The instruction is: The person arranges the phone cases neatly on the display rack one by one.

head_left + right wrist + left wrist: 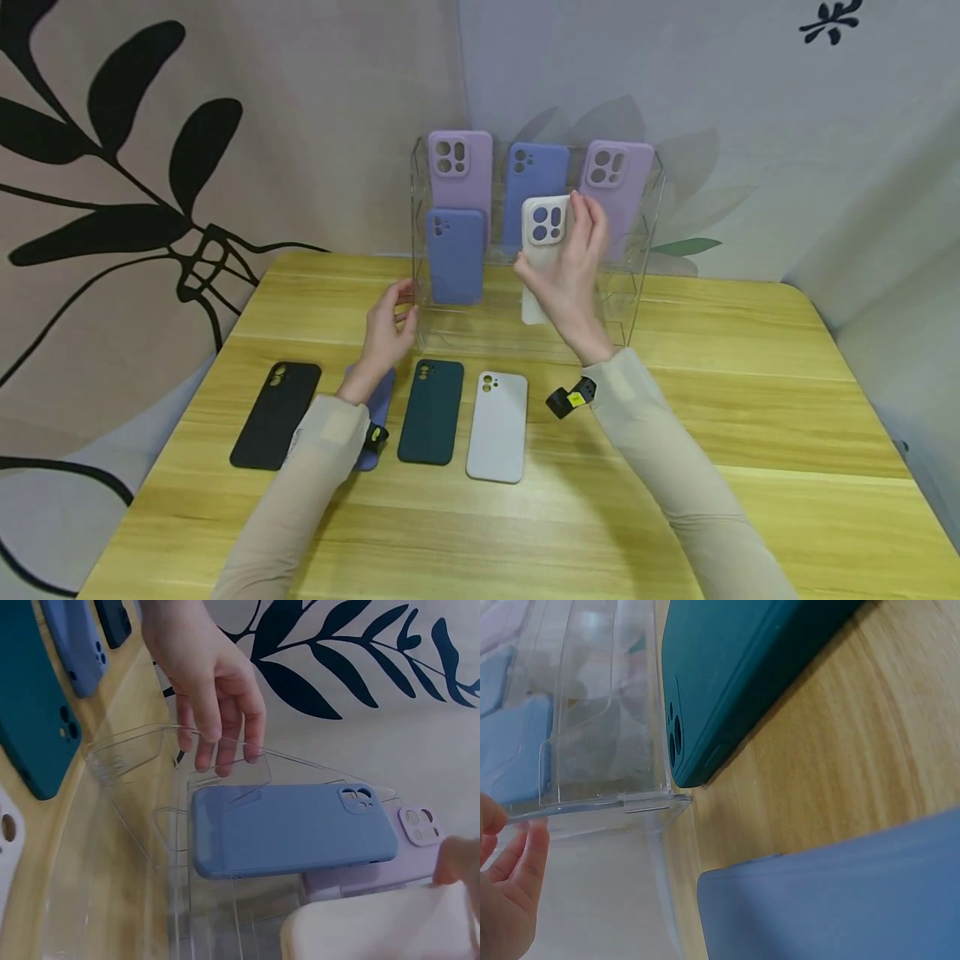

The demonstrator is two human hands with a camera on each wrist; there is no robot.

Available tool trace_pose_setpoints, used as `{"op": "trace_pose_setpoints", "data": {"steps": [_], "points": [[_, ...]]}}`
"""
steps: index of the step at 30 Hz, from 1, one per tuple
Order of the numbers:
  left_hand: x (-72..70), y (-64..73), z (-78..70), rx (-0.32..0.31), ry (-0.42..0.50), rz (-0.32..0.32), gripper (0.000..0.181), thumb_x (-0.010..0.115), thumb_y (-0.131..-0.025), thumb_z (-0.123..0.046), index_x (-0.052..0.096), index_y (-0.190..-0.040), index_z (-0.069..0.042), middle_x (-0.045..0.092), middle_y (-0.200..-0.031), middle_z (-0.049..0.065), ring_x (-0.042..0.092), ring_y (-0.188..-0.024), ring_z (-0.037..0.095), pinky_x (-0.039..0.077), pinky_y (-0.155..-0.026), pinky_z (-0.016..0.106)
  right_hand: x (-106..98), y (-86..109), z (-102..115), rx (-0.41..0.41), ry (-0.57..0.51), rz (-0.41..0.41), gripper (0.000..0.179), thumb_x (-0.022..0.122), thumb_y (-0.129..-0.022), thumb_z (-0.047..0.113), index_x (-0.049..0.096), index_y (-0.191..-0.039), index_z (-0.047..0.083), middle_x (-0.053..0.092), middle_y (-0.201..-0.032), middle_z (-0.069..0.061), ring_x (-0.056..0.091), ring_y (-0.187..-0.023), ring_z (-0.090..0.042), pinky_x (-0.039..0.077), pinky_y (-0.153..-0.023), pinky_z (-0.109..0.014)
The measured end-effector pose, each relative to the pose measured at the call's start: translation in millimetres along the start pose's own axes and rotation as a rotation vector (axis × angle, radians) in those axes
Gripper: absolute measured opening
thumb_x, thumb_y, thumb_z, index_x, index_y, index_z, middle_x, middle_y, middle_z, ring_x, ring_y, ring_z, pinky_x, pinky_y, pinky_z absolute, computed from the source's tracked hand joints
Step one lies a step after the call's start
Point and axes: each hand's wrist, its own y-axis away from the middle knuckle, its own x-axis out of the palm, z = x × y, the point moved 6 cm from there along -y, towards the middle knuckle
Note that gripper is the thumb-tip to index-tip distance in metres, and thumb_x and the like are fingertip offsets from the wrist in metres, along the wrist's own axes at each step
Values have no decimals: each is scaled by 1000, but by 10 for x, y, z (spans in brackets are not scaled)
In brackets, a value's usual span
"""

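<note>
My right hand (573,275) grips a white phone case (534,310) by its long edges, upright at the front of a clear tiered stand (517,340). In the right wrist view only part of this white case (375,930) shows. My left hand (388,329) pinches the stand's left side panel between thumb and fingers, seen also in the right wrist view. On the stand's front tier, at left, leans a blue phone case (457,267). Behind it stand a purple case (472,187), another blue case (540,175) and a second purple case (633,179).
In a row on the wooden table (675,533) lie a black case (277,417), a blue-violet case (384,404) partly hidden by my left forearm, a dark green case (431,412) and another white case (497,429). A leaf-patterned curtain (322,125) hangs behind the stand.
</note>
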Motion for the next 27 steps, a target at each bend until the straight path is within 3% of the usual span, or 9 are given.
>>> {"op": "trace_pose_setpoints", "data": {"steps": [4,12,20,27], "points": [[-5,-8,-58,6,-2,-4,38,51,-85,18,45,-123,19,53,-112,36,56,-97,49,53,-72,54,71,-83,-6,-36,-27,-69,87,73,-63,1,31,-139,-5,22,-138,-23,25,-130,-21,26,-110,-29],[-59,-3,-406,20,-23,2,35,49,-83,21,44,-117,23,53,-108,38,55,-94,52,53,-72,56,260,-168,-46,-53,-2,-173,85,73,-64,2,32,-138,-5,23,-136,-21,25,-128,-22,26,-109,-29],[-59,0,-421,22,4,3,36,49,-84,21,45,-119,22,53,-110,38,56,-96,50,53,-73,56,378,-128,-153,-21,6,-238,87,72,-63,3,31,-140,-3,23,-137,-20,23,-128,-20,27,-108,-28],[-57,0,-404,17,1,12,36,49,-84,21,45,-119,22,52,-110,37,55,-96,50,53,-73,56,446,-53,-189,-57,57,-286,85,73,-62,2,33,-138,-3,28,-132,-25,26,-126,-25,26,-108,-31]]}}
